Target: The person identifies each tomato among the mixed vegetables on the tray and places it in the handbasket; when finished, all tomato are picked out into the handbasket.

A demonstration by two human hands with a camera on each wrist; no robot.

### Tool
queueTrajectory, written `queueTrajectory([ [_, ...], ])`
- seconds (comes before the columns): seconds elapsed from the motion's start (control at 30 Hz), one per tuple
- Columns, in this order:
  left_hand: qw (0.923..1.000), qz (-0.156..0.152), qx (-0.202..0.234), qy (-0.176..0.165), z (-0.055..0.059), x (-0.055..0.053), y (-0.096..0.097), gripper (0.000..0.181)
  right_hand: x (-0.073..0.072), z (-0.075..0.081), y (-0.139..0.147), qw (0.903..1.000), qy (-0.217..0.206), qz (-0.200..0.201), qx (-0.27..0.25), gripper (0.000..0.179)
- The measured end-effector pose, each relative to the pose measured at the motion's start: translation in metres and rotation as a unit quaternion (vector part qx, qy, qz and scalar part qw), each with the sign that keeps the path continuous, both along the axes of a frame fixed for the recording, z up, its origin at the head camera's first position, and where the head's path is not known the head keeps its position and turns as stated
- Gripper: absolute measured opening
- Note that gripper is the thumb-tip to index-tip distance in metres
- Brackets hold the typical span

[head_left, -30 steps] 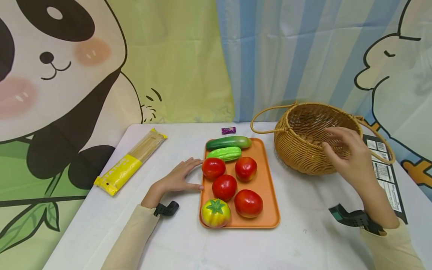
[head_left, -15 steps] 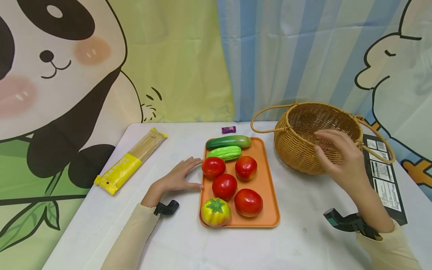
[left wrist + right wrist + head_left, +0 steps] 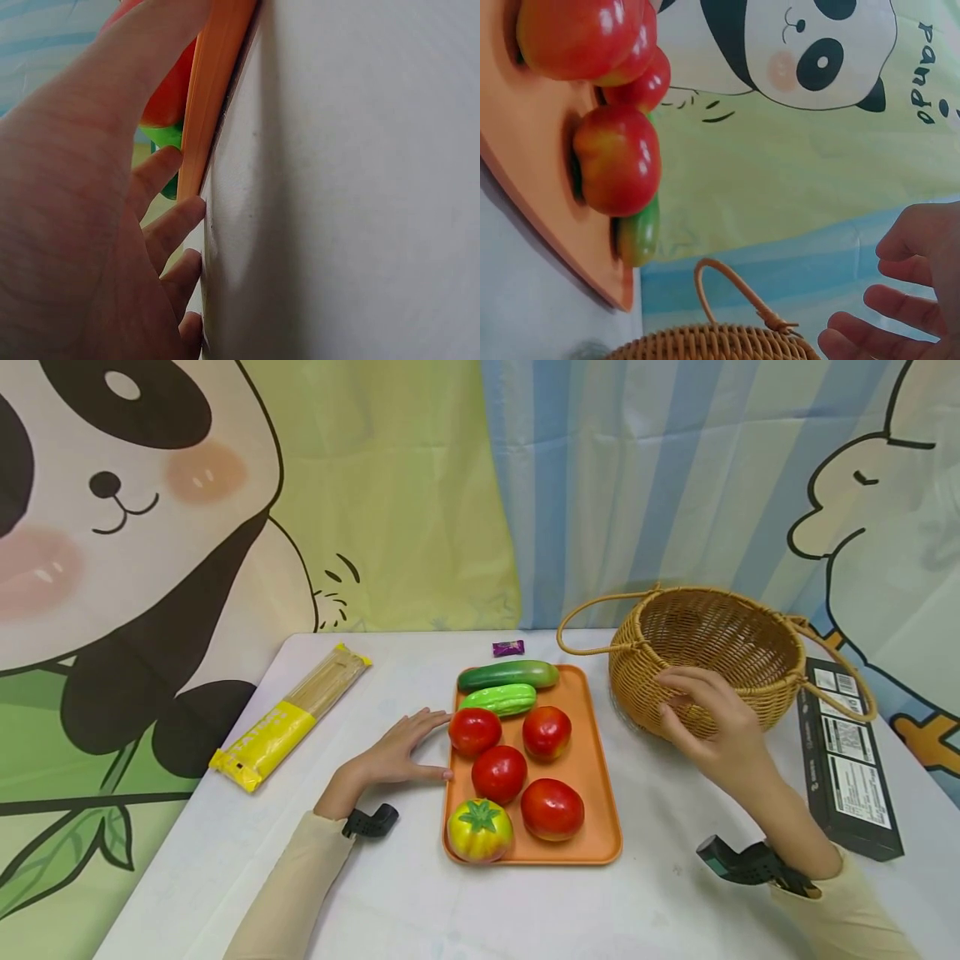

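Observation:
An orange tray (image 3: 597, 810) lies mid-table, bearing several red tomatoes (image 3: 552, 811), a yellow-green ribbed tomato (image 3: 480, 832), a dark green cucumber (image 3: 508, 676) and a lighter green ribbed gourd-like vegetable (image 3: 498, 700). My left hand (image 3: 397, 752) rests at the tray's left side, fingers spread, thumb and fingertips right at its edge. My right hand (image 3: 712, 727) hovers in front of the wicker basket (image 3: 637, 693), overlapping its front in the head view. Its fingers are loosely bent with nothing between them; the right wrist view shows the same hand (image 3: 907, 292) bare.
A yellow-wrapped pack of dry noodles (image 3: 291, 718) lies to the left. A small purple wrapped candy (image 3: 507, 648) sits behind the tray. On the right stands a black box (image 3: 851, 768) with white labels, close to the basket's looped handle (image 3: 840, 681).
My right hand has moved left and slightly toward me, from over the basket's opening to its front, uncovering more of the black box. The left hand and the tray have stayed put.

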State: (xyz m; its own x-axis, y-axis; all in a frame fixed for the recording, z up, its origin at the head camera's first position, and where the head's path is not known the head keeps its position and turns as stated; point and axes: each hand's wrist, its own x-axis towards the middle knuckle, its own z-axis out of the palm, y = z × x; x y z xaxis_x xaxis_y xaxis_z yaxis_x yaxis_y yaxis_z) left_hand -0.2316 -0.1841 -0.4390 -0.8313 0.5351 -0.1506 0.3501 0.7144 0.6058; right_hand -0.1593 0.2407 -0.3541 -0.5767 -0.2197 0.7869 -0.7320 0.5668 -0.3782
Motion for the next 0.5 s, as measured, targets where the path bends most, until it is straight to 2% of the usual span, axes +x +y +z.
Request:
queueTrajectory([
  [0.27, 1.0, 0.0, -0.001, 0.0, 0.001, 0.0, 0.0, 0.092, 0.0, -0.011, -0.015, 0.9988, -0.021, 0.04, 0.018, 0.03],
  [0.5, 1.0, 0.0, 0.001, 0.0, 0.001, 0.001, 0.001, 0.092, 0.002, -0.022, -0.026, 0.9955, -0.059, 0.058, 0.044, 0.042],
])
